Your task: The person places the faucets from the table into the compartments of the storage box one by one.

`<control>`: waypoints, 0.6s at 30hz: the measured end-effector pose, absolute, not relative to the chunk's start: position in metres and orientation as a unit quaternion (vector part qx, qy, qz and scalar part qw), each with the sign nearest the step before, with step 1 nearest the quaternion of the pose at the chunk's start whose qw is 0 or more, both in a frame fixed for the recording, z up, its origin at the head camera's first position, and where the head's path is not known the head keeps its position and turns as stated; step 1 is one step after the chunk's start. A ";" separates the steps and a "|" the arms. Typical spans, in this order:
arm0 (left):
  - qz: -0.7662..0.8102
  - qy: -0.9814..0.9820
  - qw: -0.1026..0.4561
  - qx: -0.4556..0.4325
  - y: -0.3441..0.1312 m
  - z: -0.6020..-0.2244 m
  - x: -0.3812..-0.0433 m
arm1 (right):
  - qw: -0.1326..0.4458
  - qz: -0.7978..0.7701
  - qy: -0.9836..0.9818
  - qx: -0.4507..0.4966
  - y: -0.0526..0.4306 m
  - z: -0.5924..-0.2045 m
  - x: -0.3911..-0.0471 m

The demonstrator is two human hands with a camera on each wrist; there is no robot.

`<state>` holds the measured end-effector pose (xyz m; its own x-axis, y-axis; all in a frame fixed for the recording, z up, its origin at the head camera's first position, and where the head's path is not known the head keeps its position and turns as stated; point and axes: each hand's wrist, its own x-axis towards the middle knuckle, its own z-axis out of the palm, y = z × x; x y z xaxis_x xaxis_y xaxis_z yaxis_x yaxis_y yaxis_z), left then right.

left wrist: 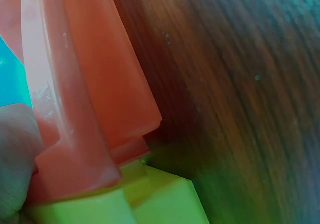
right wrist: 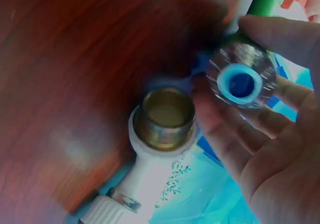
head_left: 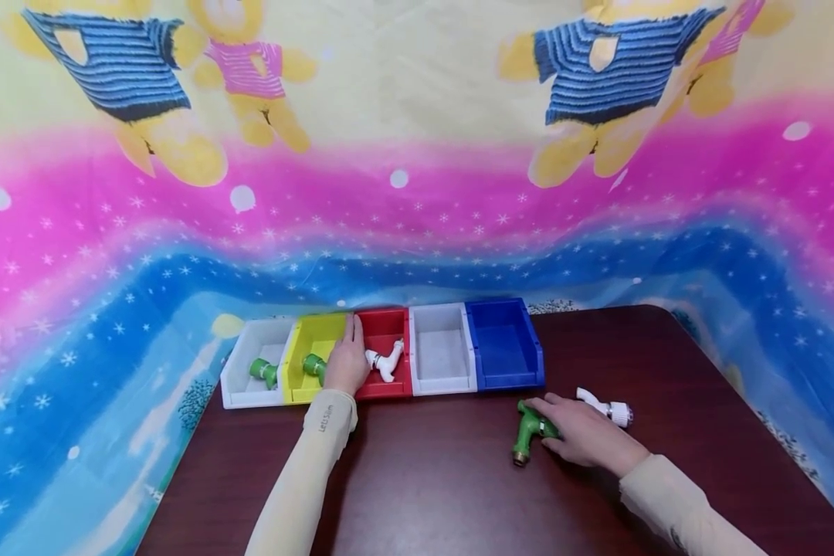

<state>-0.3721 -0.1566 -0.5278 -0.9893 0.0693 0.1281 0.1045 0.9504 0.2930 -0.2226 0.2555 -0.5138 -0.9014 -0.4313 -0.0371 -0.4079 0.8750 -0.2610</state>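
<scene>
My left hand (head_left: pixel 347 366) lies over the border between the yellow bin (head_left: pixel 327 325) and the red bin (head_left: pixel 382 320), fingers stretched toward the back. Beside it, a green faucet (head_left: pixel 313 365) sits in the yellow bin, partly covered by the hand, and a white faucet (head_left: pixel 386 361) lies in the red one. On the table, my right hand (head_left: pixel 587 434) grips another green faucet (head_left: pixel 526 432) between thumb and fingers; its threaded brass end points toward me. Close behind that hand is a second white faucet (head_left: pixel 615 411), whose brass-lined opening (right wrist: pixel 167 116) shows in the right wrist view.
At the row's left end, a white bin (head_left: pixel 236 394) holds a green faucet (head_left: pixel 264 371). A second white bin (head_left: pixel 442 351) and a blue bin (head_left: pixel 503 347) continue the row to the right. The dark wooden table (head_left: pixel 431 479) ends against a printed curtain (head_left: pixel 396 224).
</scene>
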 end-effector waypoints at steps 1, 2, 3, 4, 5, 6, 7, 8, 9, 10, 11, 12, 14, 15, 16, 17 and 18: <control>-0.151 -0.986 0.059 -0.044 -0.156 -0.528 -0.372 | 0.040 -0.130 0.966 -0.221 0.255 -0.513 -0.222; -0.151 -0.986 0.062 -0.045 -0.156 -0.528 -0.372 | 0.034 -0.138 0.964 -0.224 0.255 -0.512 -0.222; -0.149 -0.986 0.064 -0.047 -0.156 -0.529 -0.372 | 0.027 -0.146 0.963 -0.226 0.254 -0.511 -0.222; -0.148 -0.986 0.066 -0.048 -0.156 -0.529 -0.372 | 0.019 -0.153 0.961 -0.227 0.253 -0.509 -0.221; -0.146 -0.986 0.068 -0.049 -0.155 -0.529 -0.372 | 0.011 -0.161 0.960 -0.228 0.252 -0.507 -0.221; -0.145 -0.986 0.070 -0.048 -0.155 -0.529 -0.372 | 0.004 -0.170 0.958 -0.229 0.251 -0.505 -0.221; -0.144 -0.986 0.071 -0.047 -0.155 -0.529 -0.372 | -0.001 -0.179 0.957 -0.230 0.249 -0.502 -0.220; -0.143 -0.986 0.071 -0.045 -0.155 -0.529 -0.372 | -0.005 -0.186 0.955 -0.230 0.248 -0.500 -0.220; -0.143 -0.986 0.071 -0.044 -0.155 -0.529 -0.372 | -0.010 -0.194 0.953 -0.230 0.246 -0.498 -0.219; -0.144 -0.986 0.070 -0.043 -0.155 -0.529 -0.372 | -0.013 -0.203 0.952 -0.231 0.245 -0.496 -0.219; -0.145 -0.986 0.069 -0.043 -0.155 -0.529 -0.372 | -0.015 -0.214 0.949 -0.231 0.244 -0.495 -0.218; -0.145 -0.986 0.069 -0.044 -0.155 -0.529 -0.372 | -0.017 -0.225 0.946 -0.232 0.243 -0.493 -0.217; -0.149 -0.986 0.068 -0.044 -0.155 -0.529 -0.372 | -0.020 -0.244 0.941 -0.235 0.242 -0.492 -0.217; -0.149 -0.986 0.067 -0.044 -0.155 -0.529 -0.372 | -0.021 -0.257 0.937 -0.236 0.242 -0.492 -0.217; -0.148 -0.986 0.066 -0.043 -0.156 -0.529 -0.372 | -0.022 -0.267 0.934 -0.238 0.243 -0.492 -0.217; -0.147 -0.986 0.065 -0.043 -0.156 -0.529 -0.372 | -0.022 -0.275 0.931 -0.238 0.243 -0.492 -0.218; -0.145 -0.986 0.064 -0.042 -0.156 -0.529 -0.372 | -0.022 -0.284 0.929 -0.238 0.243 -0.492 -0.218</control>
<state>-0.3715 -0.1560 -0.5287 -0.9882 0.0645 0.1390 0.1017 0.9545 0.2805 -0.2183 0.2434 -0.4923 -0.8860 -0.4288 0.1767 -0.4543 0.7258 -0.5166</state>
